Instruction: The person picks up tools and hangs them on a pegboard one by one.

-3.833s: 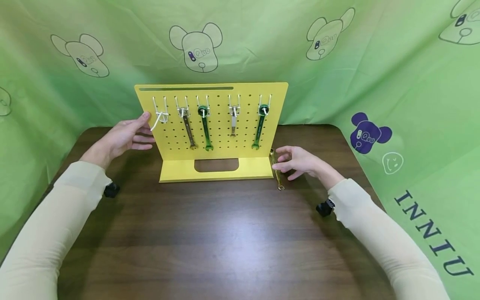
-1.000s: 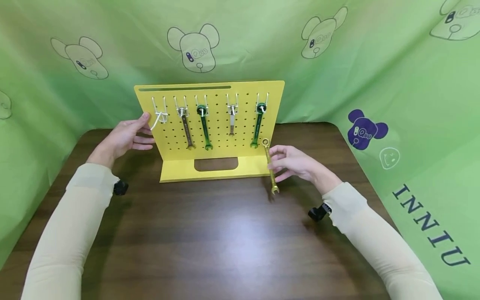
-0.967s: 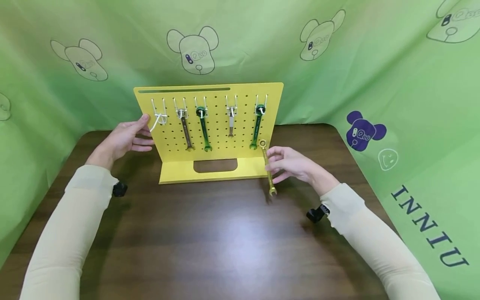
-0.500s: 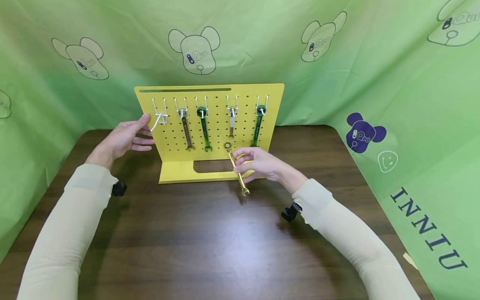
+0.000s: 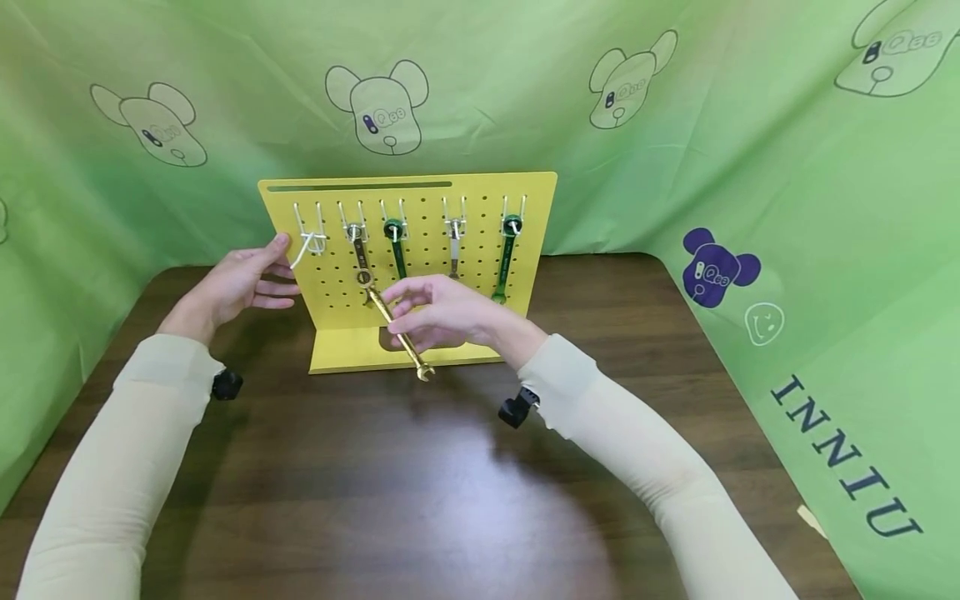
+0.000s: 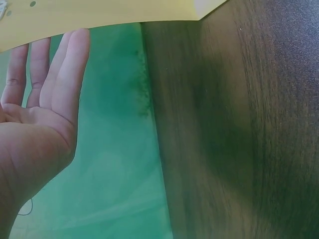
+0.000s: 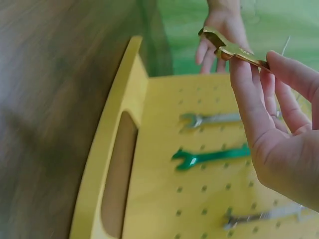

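Observation:
A yellow pegboard stand [image 5: 420, 292] stands upright on the table. My left hand [image 5: 232, 287] holds its left edge, thumb at the front and fingertips partly hidden behind the board. My right hand [image 5: 450, 312] pinches a gold combination wrench [image 5: 397, 329] between thumb and fingers in front of the board's left half, ring end up and open end down to the right. On hooks hang a silver wrench [image 5: 360, 250], a green wrench [image 5: 397, 250], a short silver wrench [image 5: 454, 248] and another green wrench [image 5: 507, 258]. The leftmost white hook [image 5: 309, 244] bears nothing.
The brown wooden table [image 5: 375, 500] spreads in front of the stand. A green printed curtain [image 5: 480, 100] surrounds the back and sides. The stand's base [image 5: 337, 350] has a cut-out slot.
My right hand has picked up the gold wrench from the table at the board's right end and carried it left across the board's front. My left hand stays at the left edge.

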Tool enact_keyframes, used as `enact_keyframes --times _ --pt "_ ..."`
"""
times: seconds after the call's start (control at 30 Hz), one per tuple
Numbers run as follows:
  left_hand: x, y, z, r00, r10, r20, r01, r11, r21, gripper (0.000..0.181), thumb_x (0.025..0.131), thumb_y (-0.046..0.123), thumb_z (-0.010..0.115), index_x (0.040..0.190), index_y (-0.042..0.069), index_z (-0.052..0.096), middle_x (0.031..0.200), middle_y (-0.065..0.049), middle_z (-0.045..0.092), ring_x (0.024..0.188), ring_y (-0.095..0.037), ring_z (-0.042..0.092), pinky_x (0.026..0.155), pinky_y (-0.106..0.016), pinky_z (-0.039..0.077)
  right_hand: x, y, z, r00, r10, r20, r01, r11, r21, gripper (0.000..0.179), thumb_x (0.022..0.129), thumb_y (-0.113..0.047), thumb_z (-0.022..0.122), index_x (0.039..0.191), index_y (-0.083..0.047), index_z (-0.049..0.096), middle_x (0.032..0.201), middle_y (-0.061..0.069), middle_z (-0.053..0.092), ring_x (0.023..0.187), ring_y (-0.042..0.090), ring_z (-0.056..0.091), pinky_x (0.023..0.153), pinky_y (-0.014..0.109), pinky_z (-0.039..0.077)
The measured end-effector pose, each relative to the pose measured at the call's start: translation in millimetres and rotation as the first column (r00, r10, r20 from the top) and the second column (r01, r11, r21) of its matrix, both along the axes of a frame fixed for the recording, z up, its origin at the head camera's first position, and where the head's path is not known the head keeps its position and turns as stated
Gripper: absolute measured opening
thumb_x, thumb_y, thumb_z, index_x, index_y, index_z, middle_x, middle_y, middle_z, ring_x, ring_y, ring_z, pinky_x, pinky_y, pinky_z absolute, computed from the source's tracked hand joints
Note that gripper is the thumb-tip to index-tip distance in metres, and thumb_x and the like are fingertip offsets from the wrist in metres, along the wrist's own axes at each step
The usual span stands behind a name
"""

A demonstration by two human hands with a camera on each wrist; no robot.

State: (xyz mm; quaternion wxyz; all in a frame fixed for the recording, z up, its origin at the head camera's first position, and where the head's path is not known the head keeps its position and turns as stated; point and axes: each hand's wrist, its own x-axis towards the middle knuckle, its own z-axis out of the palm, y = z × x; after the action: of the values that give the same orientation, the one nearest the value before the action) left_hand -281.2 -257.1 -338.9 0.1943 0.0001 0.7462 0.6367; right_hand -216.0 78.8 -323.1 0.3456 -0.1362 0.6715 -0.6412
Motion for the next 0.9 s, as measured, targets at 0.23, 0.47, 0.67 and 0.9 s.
enact_keyframes --times 0.23,0.47,0.67,0.9 --pt "-0.2 -0.5 0.6 1.0 -0.001 -0.003 0.001 1.0 -0.003 0.055 0.092 0.065 0.058 0.107 0.013 0.069 0.112 -0.007 0.06 0.096 -0.022 0.073 0.087 -0.042 0.062 2.9 -31 15.8 0.998 0.044 -0.052 -0.044 0.999 0.01 0.048 0.09 0.001 0.076 0.134 -0.008 0.061 0.12 0.014 0.059 0.097 0.027 0.068 0.089 0.046 0.061" --pt "-3.0 -0.3 -2.6 1.0 -0.001 -0.005 0.001 1.0 0.012 0.049 0.094 0.063 0.059 0.101 0.016 0.07 0.108 -0.006 0.063 0.092 -0.023 0.074 0.086 -0.043 0.063 1.2 -52 22.1 0.985 0.079 -0.155 -0.075 0.997 0.031 0.04 0.091 -0.006 0.077 0.13 -0.012 0.066 0.119 0.014 0.063 0.099 0.027 0.07 0.081 0.048 0.064" --pt "-4.8 -0.5 -3.0 1.0 0.004 -0.006 -0.004 1.0 0.026 0.045 0.095 0.06 0.059 0.1 0.016 0.069 0.104 -0.002 0.058 0.085 -0.02 0.074 0.084 -0.043 0.063 -0.3 -62 25.3 0.986 0.083 -0.142 -0.083 0.997 0.0 0.037 0.092 -0.004 0.076 0.127 -0.011 0.068 0.112 0.015 0.065 0.094 0.029 0.071 0.08 0.05 0.064" --pt "-3.4 -1.5 -3.2 1.0 0.002 0.014 -0.002 0.999 0.038 0.043 0.094 0.06 0.059 0.1 0.02 0.072 0.102 -0.001 0.062 0.087 -0.02 0.074 0.088 -0.046 0.061 -4.6 -68 19.5 0.993 0.062 -0.101 -0.066 0.997 -0.029 0.04 0.091 -0.002 0.076 0.129 -0.008 0.066 0.104 0.015 0.067 0.091 0.028 0.071 0.079 0.051 0.064"
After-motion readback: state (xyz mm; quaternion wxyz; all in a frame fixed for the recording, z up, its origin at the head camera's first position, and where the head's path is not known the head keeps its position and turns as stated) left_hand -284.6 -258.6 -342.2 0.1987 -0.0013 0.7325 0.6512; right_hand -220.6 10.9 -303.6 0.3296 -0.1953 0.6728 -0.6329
